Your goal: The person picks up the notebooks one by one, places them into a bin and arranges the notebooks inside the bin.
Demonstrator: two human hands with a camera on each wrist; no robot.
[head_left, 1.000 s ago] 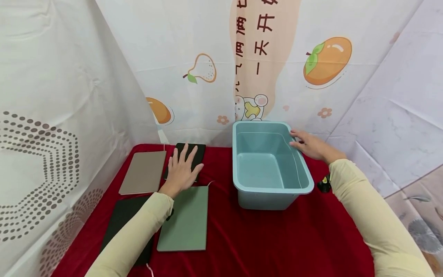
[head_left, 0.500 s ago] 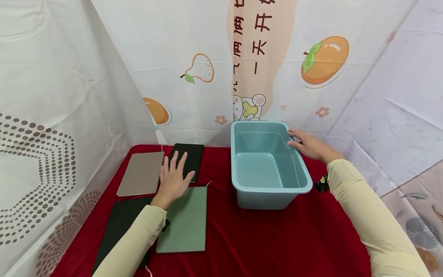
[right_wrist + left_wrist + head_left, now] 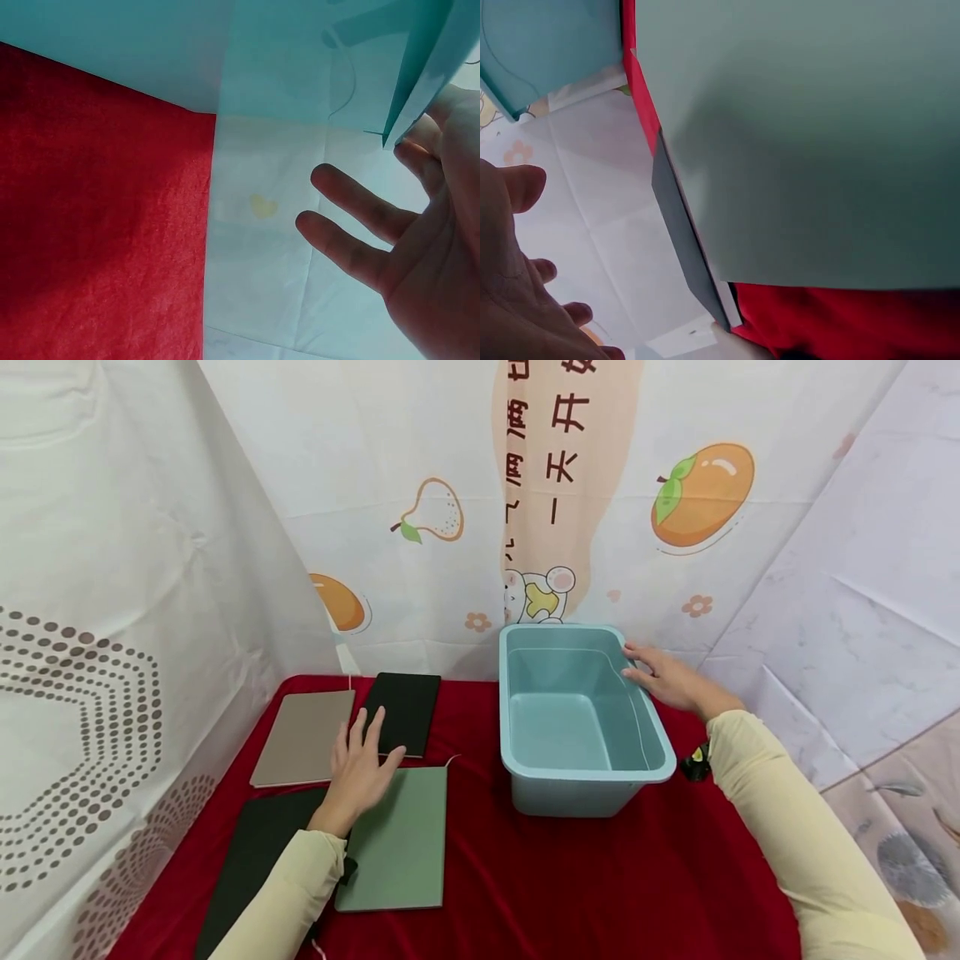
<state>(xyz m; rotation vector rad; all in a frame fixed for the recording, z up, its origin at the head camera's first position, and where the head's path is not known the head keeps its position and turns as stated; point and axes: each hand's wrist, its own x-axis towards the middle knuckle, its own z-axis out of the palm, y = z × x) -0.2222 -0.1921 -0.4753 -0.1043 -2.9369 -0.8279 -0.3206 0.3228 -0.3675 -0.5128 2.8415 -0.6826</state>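
Note:
My left hand (image 3: 358, 778) hovers with spread fingers over the top edge of the green notebook (image 3: 401, 852), just short of the small black notebook (image 3: 408, 710). It holds nothing; in the left wrist view its fingers (image 3: 540, 270) point away from the green cover. My right hand (image 3: 671, 678) grips the right rim of the light blue plastic tub (image 3: 558, 774). From the right wrist view, two fingers (image 3: 360, 199) extend free below the rim while others meet its edge; the thumb's contact is partly hidden.
A taupe notebook (image 3: 303, 739) lies at the far left, above a larger black notebook (image 3: 255, 852) partly under my left sleeve. A small black and yellow object (image 3: 696, 764) shows beside my right sleeve. Printed curtains (image 3: 450, 577) stand behind the red cloth (image 3: 555, 877).
My left hand has drawn back toward me and to the left, uncovering the small black notebook. The right hand stays at the tub's rim, and the notebooks stay in place.

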